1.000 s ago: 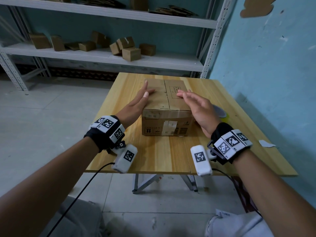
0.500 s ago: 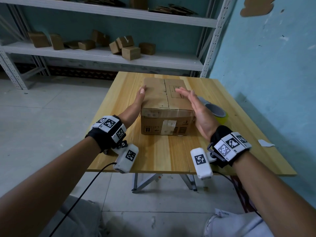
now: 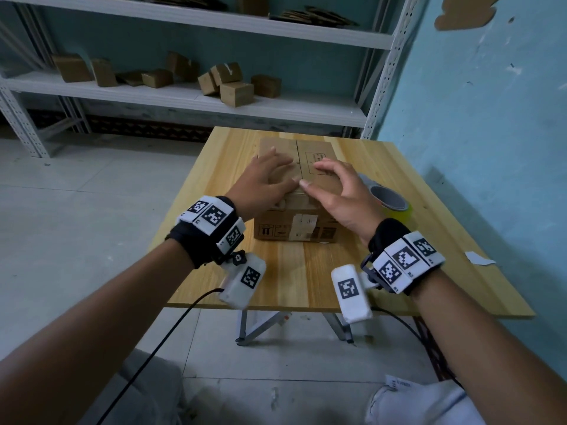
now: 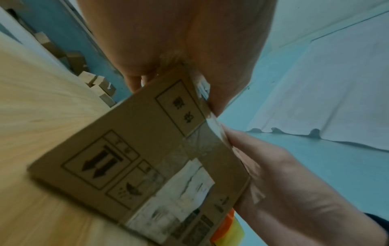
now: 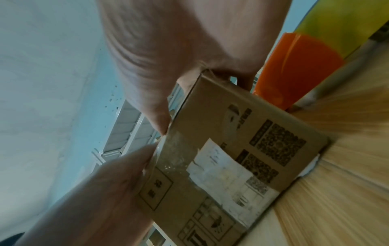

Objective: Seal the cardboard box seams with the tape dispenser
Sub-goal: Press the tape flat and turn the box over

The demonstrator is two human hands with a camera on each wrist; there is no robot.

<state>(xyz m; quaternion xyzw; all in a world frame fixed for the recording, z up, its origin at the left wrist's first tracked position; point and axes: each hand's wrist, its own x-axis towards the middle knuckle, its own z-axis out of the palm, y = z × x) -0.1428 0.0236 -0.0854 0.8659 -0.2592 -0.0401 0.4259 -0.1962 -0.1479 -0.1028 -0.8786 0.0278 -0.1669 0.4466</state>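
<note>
Left hand flat, fingers straight on the cardboard box top; right hand loosely arched, fingertips touching it

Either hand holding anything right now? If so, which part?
Nothing is gripped. The left hand lies flat on top of the cardboard box, and the right hand rests beside it with arched fingers touching the top. The tape roll lies untouched.

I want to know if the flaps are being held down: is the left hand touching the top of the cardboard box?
Touching. In the head view the left hand lies flat on the cardboard box top, fingers spread beside the centre seam; the left wrist view shows no gap either.
</note>
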